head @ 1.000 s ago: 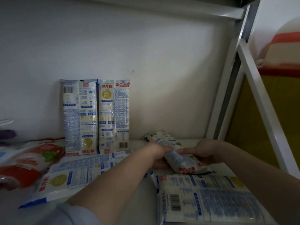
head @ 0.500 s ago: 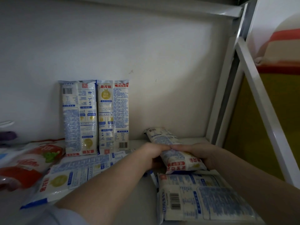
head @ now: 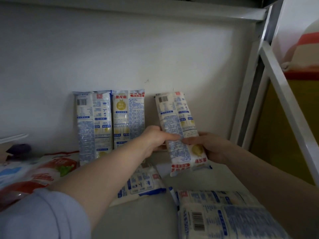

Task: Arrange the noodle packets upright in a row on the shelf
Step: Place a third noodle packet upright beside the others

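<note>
Packet held nearly upright by both hands
Left hand and right hand grip its lower half; base seemingly off the shelf

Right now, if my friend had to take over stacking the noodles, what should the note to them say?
Left hand and right hand both grip the held noodle packet, raised and tilted, its bottom off the shelf.
Done: two upright packets stand side by side against the back wall.
Left: stand the held packet in the gap to their right. Then lift the flat packet under the left arm and the flat packets at front right into the row.
The red bag at left is not noodles, as far as I can tell.
</note>
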Available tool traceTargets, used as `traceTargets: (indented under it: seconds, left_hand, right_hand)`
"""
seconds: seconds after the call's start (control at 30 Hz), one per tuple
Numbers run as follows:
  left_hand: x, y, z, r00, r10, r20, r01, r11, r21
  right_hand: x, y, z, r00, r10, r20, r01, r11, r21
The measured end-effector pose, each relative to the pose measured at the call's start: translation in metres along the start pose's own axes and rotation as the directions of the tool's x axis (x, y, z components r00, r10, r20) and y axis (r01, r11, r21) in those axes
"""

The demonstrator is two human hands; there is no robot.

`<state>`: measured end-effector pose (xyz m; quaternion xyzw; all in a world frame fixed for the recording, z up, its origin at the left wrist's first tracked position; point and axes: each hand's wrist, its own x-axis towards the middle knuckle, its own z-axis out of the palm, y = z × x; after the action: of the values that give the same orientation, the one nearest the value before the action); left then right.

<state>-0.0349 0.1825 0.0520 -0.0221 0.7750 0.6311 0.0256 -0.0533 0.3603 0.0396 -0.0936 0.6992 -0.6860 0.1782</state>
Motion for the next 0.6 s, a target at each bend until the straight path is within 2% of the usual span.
traceTargets:
  seconds: [0.13, 0.33, 0.6]
  left_hand:
    - [0.009, 0.006, -0.016, 0.994, 0.083, -0.069, -0.074, 0.988, 0.135]
    - [0.017, 0.01, -0.034, 0.978, 0.179, -0.11, -0.127, 0.921, 0.369]
    - [0.028, 0.004, -0.035, 0.947, 0.262, -0.187, -0.178, 0.911, 0.373]
  right_hand:
    - [0.02, -0.005, 0.005, 0.997, -0.076, 0.005, 0.076, 0.996, -0.038]
    - [0.047, 0.007, 0.024, 0.99, -0.143, -0.006, 0.143, 0.99, 0.007]
    - [0.072, 0.01, 0.028, 0.976, -0.194, -0.099, 0.197, 0.98, 0.016]
